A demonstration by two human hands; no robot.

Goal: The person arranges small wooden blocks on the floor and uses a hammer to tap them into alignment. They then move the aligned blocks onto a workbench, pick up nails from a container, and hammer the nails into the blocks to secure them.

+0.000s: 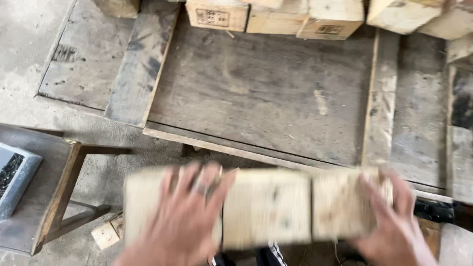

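Note:
I hold a row of pale wooden blocks (pixel 268 207) side by side in front of me, blurred by motion. My left hand (pixel 180 221), with a ring on one finger, lies spread over the left block. My right hand (pixel 391 221) clasps the right end of the row. The blocks hover low in the view, just in front of a large worn wooden board (pixel 266 93) lying on the ground.
Several pale wooden blocks (pixel 320 17) are stacked along the board's far edge. Grey planks (pixel 140 64) lie left and right of it. A wooden stool (pixel 54 197) with a grey box (pixel 15 172) stands at left. A small block (pixel 106 234) lies on the concrete floor.

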